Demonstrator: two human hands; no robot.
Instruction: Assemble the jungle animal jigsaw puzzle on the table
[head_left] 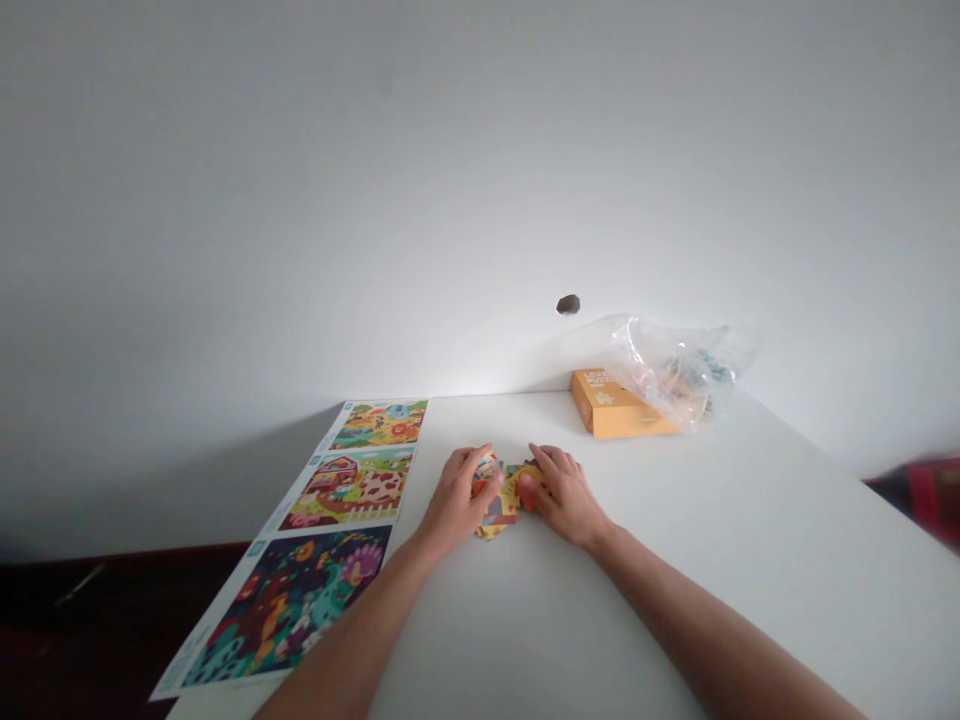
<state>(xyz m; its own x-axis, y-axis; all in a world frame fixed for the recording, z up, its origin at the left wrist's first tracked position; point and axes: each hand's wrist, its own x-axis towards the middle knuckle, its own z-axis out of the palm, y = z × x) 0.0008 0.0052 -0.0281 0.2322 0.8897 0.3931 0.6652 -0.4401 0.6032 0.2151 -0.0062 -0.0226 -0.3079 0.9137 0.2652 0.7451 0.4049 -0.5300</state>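
Observation:
A small cluster of colourful puzzle pieces (501,510), mostly yellow and orange, lies on the white table between my hands. My left hand (457,495) curls around the left side of the cluster, with thumb and index finger on the pieces there. From the right, my right hand (564,495) closes its thumb and fingers on an orange and purple puzzle piece (528,490). The fingers partly cover the pieces, so their exact outlines are hidden.
Three printed picture sheets line the table's left side: a jungle scene (379,424), a farm scene (349,487) and a dark night scene (292,600). At the back right stands an orange puzzle box (622,415), a clear plastic bag (667,370) with pieces resting on it. Behind rises a white wall (450,200) with a hole.

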